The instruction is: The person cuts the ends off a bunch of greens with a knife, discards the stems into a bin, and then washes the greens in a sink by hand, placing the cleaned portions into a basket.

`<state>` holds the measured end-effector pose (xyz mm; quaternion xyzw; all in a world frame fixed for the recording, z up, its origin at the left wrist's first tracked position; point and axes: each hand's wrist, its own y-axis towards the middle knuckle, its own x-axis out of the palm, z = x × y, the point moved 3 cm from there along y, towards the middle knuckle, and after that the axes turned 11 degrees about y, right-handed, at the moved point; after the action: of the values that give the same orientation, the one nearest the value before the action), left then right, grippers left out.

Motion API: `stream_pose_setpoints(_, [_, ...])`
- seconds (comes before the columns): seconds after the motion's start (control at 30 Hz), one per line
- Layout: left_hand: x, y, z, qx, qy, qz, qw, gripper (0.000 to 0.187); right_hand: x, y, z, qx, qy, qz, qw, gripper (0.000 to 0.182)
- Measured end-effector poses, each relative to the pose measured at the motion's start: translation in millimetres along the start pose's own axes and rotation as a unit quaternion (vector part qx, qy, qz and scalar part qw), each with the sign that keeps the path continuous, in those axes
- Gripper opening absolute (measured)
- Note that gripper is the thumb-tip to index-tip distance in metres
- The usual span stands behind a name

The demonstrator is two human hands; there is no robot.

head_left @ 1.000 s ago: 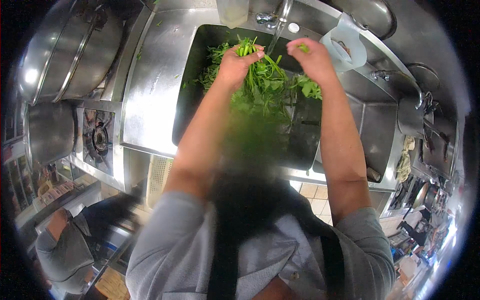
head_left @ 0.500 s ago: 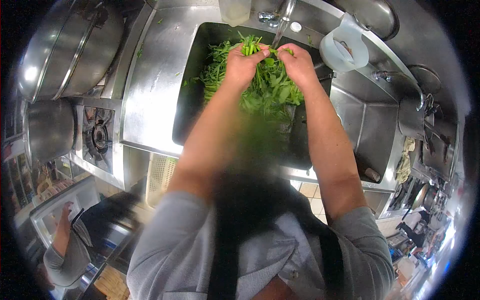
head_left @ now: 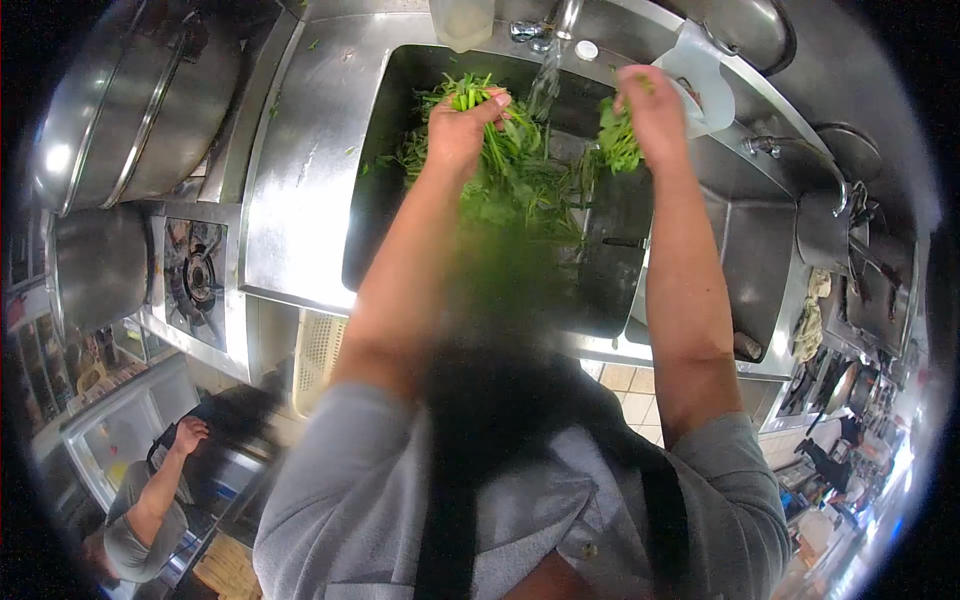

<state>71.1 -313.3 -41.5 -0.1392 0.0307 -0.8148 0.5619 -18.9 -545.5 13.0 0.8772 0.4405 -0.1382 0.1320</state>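
In the left part of the sink basin (head_left: 372,215), my left hand (head_left: 458,138) is closed around the stems of a bunch of leafy greens (head_left: 510,150). My right hand (head_left: 655,120), a little smeared by motion, grips a smaller clump of leafy greens (head_left: 618,142) that hangs from its fingers. This hand is above the right side of the basin, in front of a white plastic pitcher (head_left: 715,115). Between the hands, water (head_left: 545,85) runs from the faucet (head_left: 568,18). More loose greens lie wet in the basin, blurred toward me.
A second sink basin (head_left: 740,235) adjoins on the right. Behind stand a clear plastic container (head_left: 463,25) and a small white cap (head_left: 587,50). A steel counter (head_left: 300,200) and a gas burner (head_left: 197,278) are at left. Another person's arm (head_left: 160,490) shows at lower left.
My hands, close together before over the bunch, have come apart. The right hand moved right with a clump of greens; the left shifted slightly left. The other person's arm moved too.
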Motion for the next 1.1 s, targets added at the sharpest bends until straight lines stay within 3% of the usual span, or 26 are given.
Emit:
stream_pose_setpoints(0.03, [6.6,-2.2,2.5,-0.021,0.006,-0.002,1.0,0.016,12.7,-5.6,-4.8,-0.018,-0.066,-0.05,0.996,0.029])
stream_pose_setpoints(0.13, [22.7,-6.6,7.9,-0.013,0.026,-0.023,0.999,0.014,49.4,-33.5,-27.4,-0.03,-0.096,-0.185,0.978,0.027])
stream_pose_setpoints(0.2, [28.8,-9.8,12.7,-0.006,0.052,-0.021,0.998,0.011,67.3,-33.4,-5.3,-0.151,-0.148,-0.163,0.964,0.027])
stream_pose_setpoints(0.33, [35.0,-8.9,12.1,0.004,0.042,-0.038,0.998,0.011,69.2,-32.8,-12.4,-0.115,-0.189,-0.149,0.964,0.027])
stream_pose_setpoints(0.47, [34.2,-4.3,7.1,-0.017,0.01,-0.038,0.999,0.014,62.9,-18.7,6.4,-0.054,-0.037,-0.062,0.996,0.027])
stream_pose_setpoints(0.53, [28.2,1.2,0.6,-0.04,-0.036,-0.036,0.998,0.017,44.3,-8.3,18.2,0.147,0.25,0.003,0.957,0.026])
stream_pose_setpoints(0.67, [15.4,2.5,0.6,-0.04,0.006,-0.071,0.997,0.028,32.8,-3.5,17.7,0.159,0.401,-0.087,0.898,0.02])
stream_pose_setpoints(0.87, [38.1,-1.4,-7.8,-0.029,0.194,-0.225,0.954,0.033,49.8,-9.1,-1.6,0.157,0.432,-0.157,0.874,0.019])
stream_pose_setpoints(1.0, [12.1,-2.0,-32.8,-0.077,0.26,-0.126,0.954,0.029,46.1,-3.0,-3.8,0.143,0.45,-0.093,0.877,0.02])
stream_pose_setpoints(1.1, [-2.0,-2.2,-30.0,-0.044,0.301,-0.073,0.95,0.029,44.5,1.3,-3.7,0.115,0.418,-0.093,0.896,0.021])
